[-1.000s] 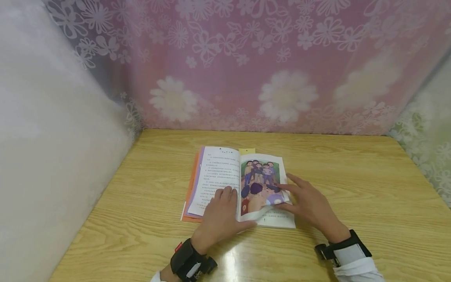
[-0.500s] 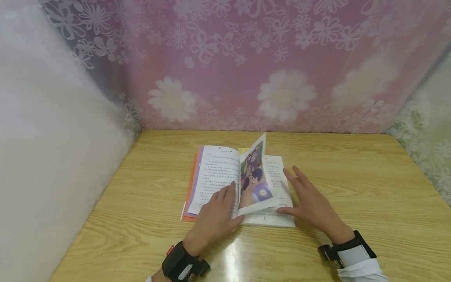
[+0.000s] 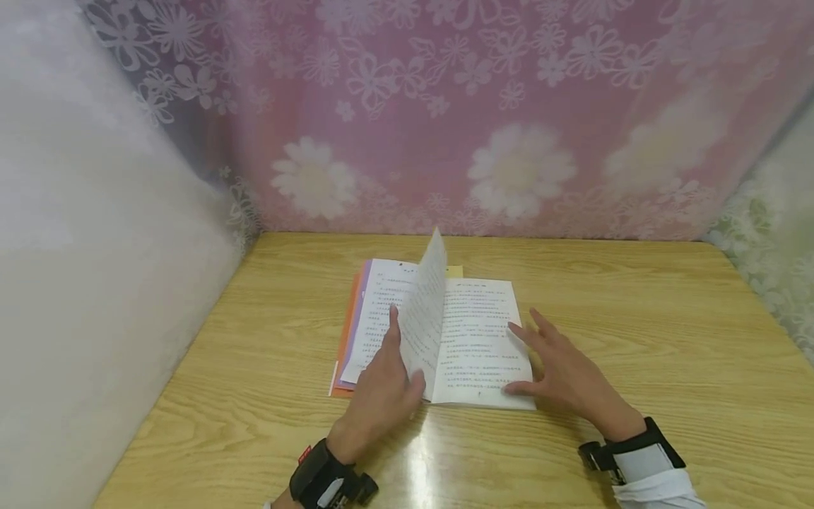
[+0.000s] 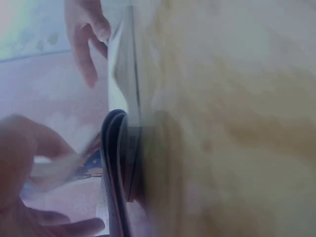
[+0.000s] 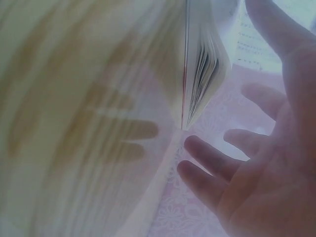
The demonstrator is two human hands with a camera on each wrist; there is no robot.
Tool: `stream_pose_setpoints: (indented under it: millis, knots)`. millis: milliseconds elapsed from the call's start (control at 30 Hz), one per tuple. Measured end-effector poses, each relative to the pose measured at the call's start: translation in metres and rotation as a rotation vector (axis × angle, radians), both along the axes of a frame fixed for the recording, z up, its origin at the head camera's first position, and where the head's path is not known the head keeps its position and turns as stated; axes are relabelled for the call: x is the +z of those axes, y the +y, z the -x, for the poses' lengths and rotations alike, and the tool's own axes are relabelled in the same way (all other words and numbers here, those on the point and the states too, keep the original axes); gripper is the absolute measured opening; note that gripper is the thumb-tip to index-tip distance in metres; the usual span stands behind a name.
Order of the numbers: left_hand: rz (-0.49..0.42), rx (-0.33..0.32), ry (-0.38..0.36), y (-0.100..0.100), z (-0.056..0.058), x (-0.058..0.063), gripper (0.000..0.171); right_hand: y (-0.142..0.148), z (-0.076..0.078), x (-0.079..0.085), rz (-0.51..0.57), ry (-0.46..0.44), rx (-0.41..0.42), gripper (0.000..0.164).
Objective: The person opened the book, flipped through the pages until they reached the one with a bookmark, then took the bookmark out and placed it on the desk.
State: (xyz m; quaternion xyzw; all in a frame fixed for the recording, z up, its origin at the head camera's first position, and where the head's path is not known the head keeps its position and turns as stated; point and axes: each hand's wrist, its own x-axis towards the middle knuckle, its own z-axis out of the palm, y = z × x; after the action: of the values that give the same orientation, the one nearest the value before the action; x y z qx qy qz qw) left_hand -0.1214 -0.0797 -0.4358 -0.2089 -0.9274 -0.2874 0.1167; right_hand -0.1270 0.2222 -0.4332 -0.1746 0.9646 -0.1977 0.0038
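An open book (image 3: 481, 339) lies on the table, with printed text on its right page. One leaf (image 3: 427, 304) stands nearly upright at the spine, leaning left. My left hand (image 3: 381, 385) is over the left page with its index finger extended, and the leaf rises beside its fingers. In the left wrist view, the blurred leaf crosses that hand's thumb and fingers. At the book's right edge my right hand (image 3: 569, 375) has spread fingers, its thumb at the lower right corner. The right wrist view shows this palm facing the fanned page edges (image 5: 205, 69), with nothing gripped.
Orange (image 3: 349, 325) and purple layers stick out under the book's left side. A yellow tab (image 3: 454, 271) shows past its top edge. The wood-grain table (image 3: 636, 304) ends at a pink floral curtain (image 3: 407, 127); pale curtains hang on both sides.
The illustrated leaf has lifted off the right side and swung leftward past the spine, uncovering a text page. My right hand has let go of it; my left fingers have risen beside it.
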Motion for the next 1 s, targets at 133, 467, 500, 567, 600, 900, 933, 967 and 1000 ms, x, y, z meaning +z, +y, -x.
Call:
stream_pose_setpoints:
  millis: [133,467,500,567,600,900,933,967,1000]
  knots:
    - [-0.027,0.058,0.023,-0.001,0.004,0.002,0.099,-0.001,-0.001,0.000,-0.011,-0.026,0.005,0.102]
    - [0.049,0.210,0.006,-0.008,0.007,0.002,0.103,0.001,-0.002,0.003,-0.022,-0.055,-0.022,0.100]
    - [0.073,0.226,0.014,-0.009,0.008,0.002,0.102,0.001,-0.002,0.004,-0.018,-0.061,-0.025,0.100]
    - [0.123,0.244,0.038,-0.010,0.009,0.001,0.099,0.002,-0.003,0.004,-0.014,-0.068,-0.032,0.099]
    - [0.152,0.251,0.049,-0.011,0.010,0.001,0.097,0.002,-0.003,0.004,-0.014,-0.069,-0.034,0.099]
    - [0.306,0.275,0.081,-0.015,0.009,0.005,0.078,0.003,-0.002,0.005,-0.017,-0.079,-0.038,0.099]
    - [0.307,0.259,0.076,-0.015,0.009,0.004,0.074,0.002,-0.002,0.005,-0.018,-0.079,-0.037,0.099]
    - [0.304,0.236,0.071,-0.016,0.009,0.003,0.070,0.002,-0.002,0.005,-0.015,-0.080,-0.036,0.099]
    - [0.288,0.201,0.059,-0.016,0.009,0.002,0.067,0.002,-0.002,0.005,-0.013,-0.083,-0.034,0.099]
